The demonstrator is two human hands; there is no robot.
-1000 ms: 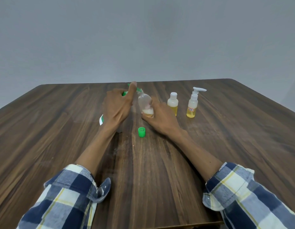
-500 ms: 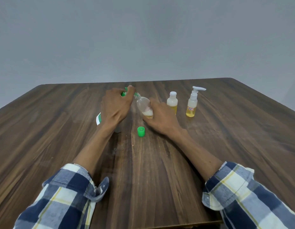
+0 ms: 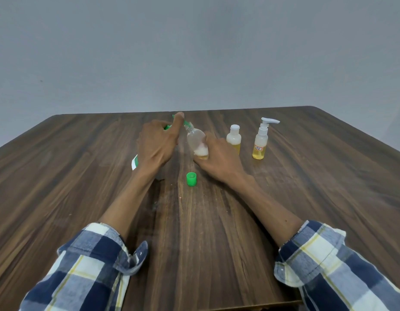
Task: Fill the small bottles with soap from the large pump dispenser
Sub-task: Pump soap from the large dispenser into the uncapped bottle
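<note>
The large pump dispenser (image 3: 134, 162) stands left of centre, almost wholly hidden behind my left hand (image 3: 156, 144); only a white-and-green strip of its label and its green nozzle (image 3: 186, 122) show. My left hand wraps over the pump head, thumb raised along the nozzle. My right hand (image 3: 219, 158) grips a small clear bottle (image 3: 196, 142) by its base, tilted left so its open neck meets the nozzle tip. A little pale, foamy soap lies at its bottom. Its green cap (image 3: 191, 178) sits on the table just in front.
Two more small bottles with yellow liquid stand to the right: a white-capped bottle (image 3: 233, 138) and a pump-top bottle (image 3: 260, 140) with a red-edged label. The dark wooden table (image 3: 306, 198) ends at a grey wall behind.
My left hand and the green nozzle dipped half a second ago and have risen again. The tilted small bottle followed the nozzle down and back up.
</note>
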